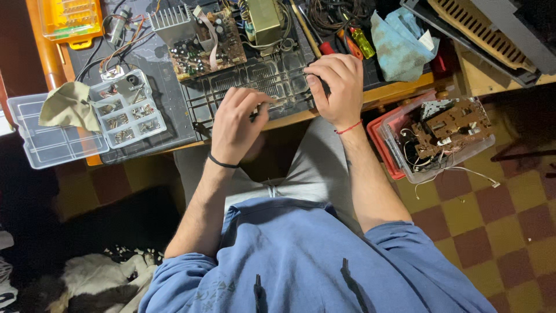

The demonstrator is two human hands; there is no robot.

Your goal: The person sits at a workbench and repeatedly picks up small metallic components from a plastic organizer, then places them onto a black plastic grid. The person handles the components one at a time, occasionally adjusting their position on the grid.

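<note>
A dark plastic panel point(255, 81), ribbed into a grid of cells, lies flat at the near edge of the worktop point(399, 90), partly overhanging the person's lap. The left hand point(234, 124) rests on its near edge with fingers curled down onto the ribs; the right hand point(339, 87) grips its right end, fingers folded over the top. It looks light and stiff but thin, likely to crack if bent, so the outer frame seems the safest place to hold, not the fine ribs.

Just behind the panel sits a circuit board point(202, 43) with a finned heatsink and a transformer point(265, 20). A clear parts box point(124, 110) with a tan cloth point(69, 104) lies to the left, a blue rag point(399, 40) and screwdrivers point(347, 43) to the right. A tub point(440, 136) of boards and wires stands beside the worktop above a checkered floor point(492, 220), dimly lit.
</note>
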